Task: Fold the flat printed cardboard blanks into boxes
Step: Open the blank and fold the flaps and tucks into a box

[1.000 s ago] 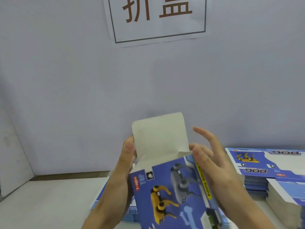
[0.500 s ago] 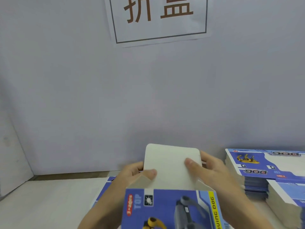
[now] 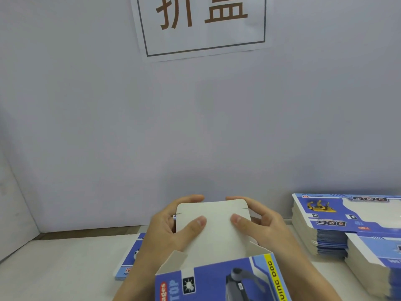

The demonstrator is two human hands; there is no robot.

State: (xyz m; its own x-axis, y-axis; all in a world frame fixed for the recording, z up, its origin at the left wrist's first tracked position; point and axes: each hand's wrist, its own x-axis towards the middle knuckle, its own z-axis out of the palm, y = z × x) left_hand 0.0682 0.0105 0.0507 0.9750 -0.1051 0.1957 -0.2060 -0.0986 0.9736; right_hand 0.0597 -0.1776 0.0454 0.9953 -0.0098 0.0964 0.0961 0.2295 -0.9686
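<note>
A blue printed box (image 3: 219, 281) with a robot-dog picture is held low in the middle, its open end facing away from me. Its white lid flap (image 3: 214, 227) stands up from the far edge, bent slightly. My left hand (image 3: 169, 233) grips the flap's left side, thumb pressed on the white inner face, fingers behind. My right hand (image 3: 262, 227) holds the flap's right side the same way. Two small side flaps stick up at the box's open corners. The box's lower part is cut off by the frame.
A tall stack of flat blue blanks (image 3: 338, 224) sits at the right, with a second stack (image 3: 377, 261) in front of it. More flat blanks (image 3: 130, 257) lie under my left forearm. A grey wall with a paper sign (image 3: 201, 25) stands close behind the white table (image 3: 58, 270).
The box has dropped lower and turned square to me. Both hands slid up onto the lid flap, thumbs now pressing on its white face, and the flap leans further back.
</note>
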